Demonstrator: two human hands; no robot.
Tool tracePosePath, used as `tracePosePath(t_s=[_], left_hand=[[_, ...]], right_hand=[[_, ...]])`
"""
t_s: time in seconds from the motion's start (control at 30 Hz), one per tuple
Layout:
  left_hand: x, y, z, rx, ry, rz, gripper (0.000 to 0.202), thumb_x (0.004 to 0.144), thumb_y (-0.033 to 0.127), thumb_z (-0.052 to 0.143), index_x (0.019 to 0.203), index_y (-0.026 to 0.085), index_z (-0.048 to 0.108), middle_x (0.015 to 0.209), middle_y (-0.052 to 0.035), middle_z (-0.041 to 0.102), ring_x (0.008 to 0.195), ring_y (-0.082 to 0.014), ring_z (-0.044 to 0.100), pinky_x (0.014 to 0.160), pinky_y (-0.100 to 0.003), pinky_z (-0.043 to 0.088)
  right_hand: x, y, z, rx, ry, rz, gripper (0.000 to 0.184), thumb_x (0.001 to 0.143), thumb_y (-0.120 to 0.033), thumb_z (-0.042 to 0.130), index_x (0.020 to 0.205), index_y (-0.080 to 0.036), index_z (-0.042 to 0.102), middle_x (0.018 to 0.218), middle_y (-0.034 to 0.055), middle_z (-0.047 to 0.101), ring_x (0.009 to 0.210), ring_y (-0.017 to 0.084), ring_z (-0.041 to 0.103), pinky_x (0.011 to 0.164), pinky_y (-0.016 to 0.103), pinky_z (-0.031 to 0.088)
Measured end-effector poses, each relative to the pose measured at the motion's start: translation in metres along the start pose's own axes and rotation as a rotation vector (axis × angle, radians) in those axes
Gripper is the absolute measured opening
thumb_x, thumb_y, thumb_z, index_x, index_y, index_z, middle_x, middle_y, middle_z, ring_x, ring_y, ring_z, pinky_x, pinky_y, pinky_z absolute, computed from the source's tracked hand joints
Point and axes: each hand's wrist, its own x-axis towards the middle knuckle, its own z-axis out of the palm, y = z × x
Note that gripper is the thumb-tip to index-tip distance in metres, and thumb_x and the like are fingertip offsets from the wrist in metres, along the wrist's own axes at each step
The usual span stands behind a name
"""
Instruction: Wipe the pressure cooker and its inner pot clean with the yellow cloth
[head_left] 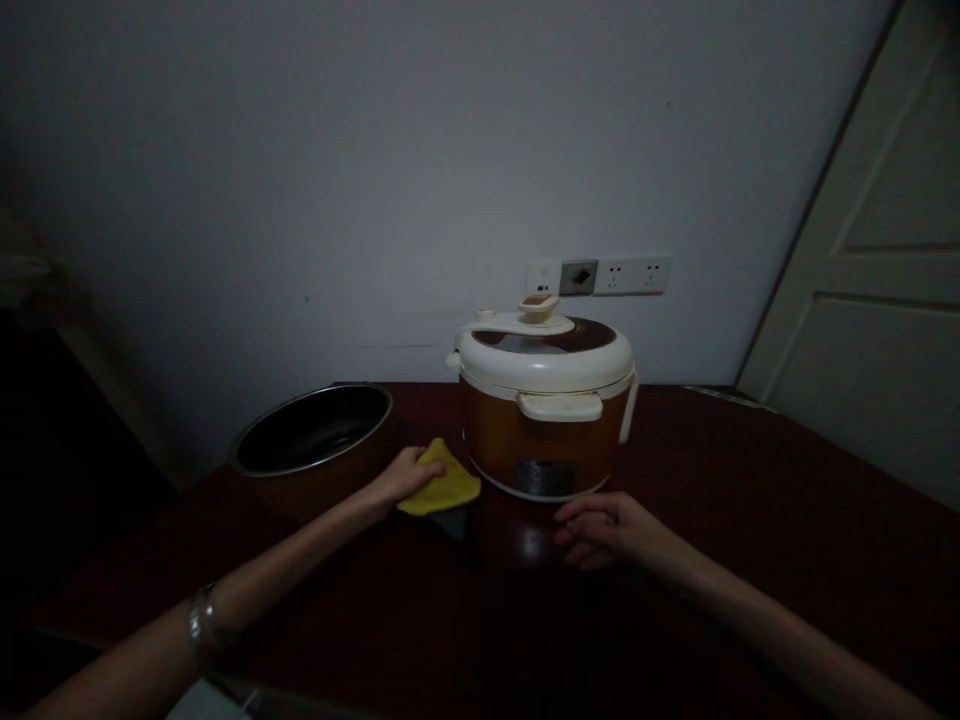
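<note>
Dark tabletop (750,480) lies open right of the rice cooker (546,430) and all along the near edge. The cooker stands mid-table, close to the wall (300,200), with little room behind. A metal inner pot (311,440) blocks the back left. The narrow gap between pot and cooker is filled by the left hand (405,480) holding a yellow cloth (450,485). The right hand (600,530) rests loose just before the cooker's base, apart from it. A door (885,300) bounds the far right.

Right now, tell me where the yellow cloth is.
Head view, left of centre: the cloth lies on the table, held by the left hand, between the pot and the cooker.
</note>
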Motion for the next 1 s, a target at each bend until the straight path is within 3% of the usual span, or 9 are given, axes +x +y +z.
tracePosePath(t_s=[0.07, 0.13, 0.2, 0.33, 0.5, 0.63, 0.7, 0.83, 1.0], left_hand=[[0.023, 0.001, -0.013, -0.038, 0.214, 0.048, 0.015, 0.07, 0.01, 0.059, 0.085, 0.013, 0.058, 0.075, -0.0056, 0.067, 0.066, -0.0175, 0.064, 0.06, -0.026, 0.049], [0.043, 0.002, -0.014, -0.121, 0.344, 0.112, 0.02, 0.07, 0.007, 0.059, 0.088, 0.015, 0.054, 0.079, -0.005, 0.066, 0.071, -0.0161, 0.064, 0.065, -0.025, 0.049], [0.059, 0.003, -0.003, -0.184, 0.343, 0.137, 0.018, 0.073, 0.008, 0.057, 0.088, 0.016, 0.053, 0.08, -0.0046, 0.066, 0.073, -0.0153, 0.064, 0.067, -0.025, 0.049], [0.069, 0.004, 0.037, -0.249, 0.197, 0.169, 0.012, 0.072, 0.005, 0.054, 0.079, 0.015, 0.057, 0.072, -0.0039, 0.067, 0.065, -0.0149, 0.064, 0.064, -0.025, 0.05], [0.047, 0.006, 0.065, -0.441, 0.098, 0.175, 0.018, 0.066, -0.001, 0.053, 0.071, 0.015, 0.059, 0.057, -0.001, 0.064, 0.058, -0.0145, 0.062, 0.059, -0.023, 0.049], [0.015, 0.009, 0.078, -0.553, 0.134, 0.097, 0.021, 0.066, -0.004, 0.051, 0.07, 0.014, 0.06, 0.05, 0.002, 0.059, 0.053, -0.0123, 0.06, 0.06, -0.022, 0.048], [0.0, 0.012, 0.089, -0.604, 0.17, 0.05, 0.023, 0.068, -0.005, 0.048, 0.075, 0.014, 0.059, 0.05, 0.0028, 0.058, 0.051, -0.0111, 0.059, 0.06, -0.021, 0.048], [-0.023, 0.017, 0.109, -0.654, 0.186, -0.037, 0.026, 0.07, -0.005, 0.042, 0.08, 0.015, 0.055, 0.055, 0.003, 0.058, 0.053, -0.01, 0.058, 0.064, -0.022, 0.047], [-0.033, 0.019, 0.125, -0.638, 0.144, -0.132, 0.025, 0.071, -0.005, 0.039, 0.081, 0.016, 0.049, 0.058, 0.0023, 0.056, 0.055, -0.0106, 0.057, 0.063, -0.023, 0.046]], right_hand=[[-0.002, 0.0, -0.016, 0.0, 0.044, -0.003, 0.033, 0.065, -0.033, 0.07, 0.09, -0.013, 0.062, 0.084, 0.0085, 0.07, 0.068, 0.017, 0.068, 0.064, 0.029, 0.054], [-0.001, 0.001, -0.026, 0.022, 0.103, -0.006, 0.025, 0.067, -0.027, 0.066, 0.088, -0.013, 0.062, 0.084, 0.0095, 0.07, 0.068, 0.017, 0.068, 0.064, 0.029, 0.055], [0.003, 0.003, -0.033, 0.063, 0.168, -0.003, 0.02, 0.071, -0.023, 0.063, 0.087, -0.014, 0.062, 0.084, 0.0104, 0.071, 0.067, 0.017, 0.068, 0.064, 0.03, 0.056], [0.008, 0.011, -0.046, 0.157, 0.295, -0.042, 0.016, 0.073, -0.015, 0.059, 0.089, -0.013, 0.062, 0.084, 0.0115, 0.071, 0.067, 0.018, 0.069, 0.063, 0.028, 0.057], [0.003, 0.023, -0.081, 0.234, 0.48, -0.155, 0.015, 0.073, -0.013, 0.059, 0.087, -0.013, 0.064, 0.087, 0.0124, 0.071, 0.074, 0.02, 0.07, 0.065, 0.027, 0.059], [0.001, 0.029, -0.103, 0.282, 0.752, -0.293, 0.021, 0.068, -0.013, 0.062, 0.088, -0.017, 0.065, 0.099, 0.0088, 0.07, 0.097, 0.021, 0.065, 0.076, 0.024, 0.058], [0.001, 0.029, -0.106, 0.3, 0.827, -0.309, 0.025, 0.065, -0.013, 0.063, 0.089, -0.019, 0.065, 0.105, 0.0076, 0.069, 0.105, 0.022, 0.061, 0.084, 0.026, 0.055], [-0.003, 0.023, -0.101, 0.29, 0.811, -0.32, 0.023, 0.065, -0.016, 0.064, 0.088, -0.021, 0.064, 0.111, 0.0089, 0.066, 0.11, 0.025, 0.058, 0.096, 0.032, 0.048], [-0.005, 0.022, -0.092, 0.253, 0.759, -0.35, 0.029, 0.062, -0.02, 0.067, 0.091, -0.018, 0.065, 0.109, 0.0107, 0.067, 0.11, 0.028, 0.058, 0.098, 0.037, 0.047]])
